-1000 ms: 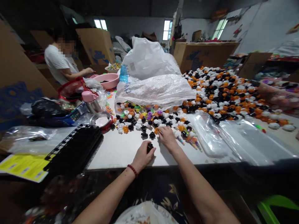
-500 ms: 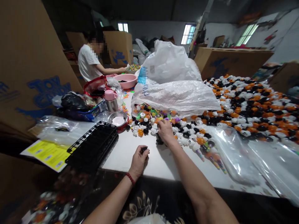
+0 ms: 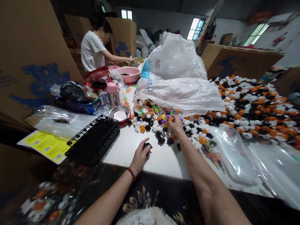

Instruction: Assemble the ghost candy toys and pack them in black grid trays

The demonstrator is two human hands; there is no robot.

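My left hand point(image 3: 140, 156) is closed around a small black plastic piece point(image 3: 147, 145) just above the white tabletop point(image 3: 131, 147). Farther forward, my right hand point(image 3: 177, 126) reaches into the near side of a spread of small toy pieces point(image 3: 156, 126) in white, black, orange and purple. Its fingers are bent among the pieces, and what they grip, if anything, is hidden from me. Several loose black pieces point(image 3: 161, 140) lie on the tabletop to the left of my right wrist.
A large white plastic bag point(image 3: 178, 90) stands behind the pieces; a big heap point(image 3: 260, 106) spreads right. Clear plastic bags point(image 3: 234, 156) lie at right. Black plastic trays point(image 3: 93, 140), a metal bowl point(image 3: 119, 115) and a flask point(image 3: 113, 95) are left. A co-worker point(image 3: 93, 51) handles items behind.
My right hand has moved right and a little forward, uncovering black pieces on the tabletop. My left hand has shifted slightly, showing more of its black piece. The view has tilted a little.
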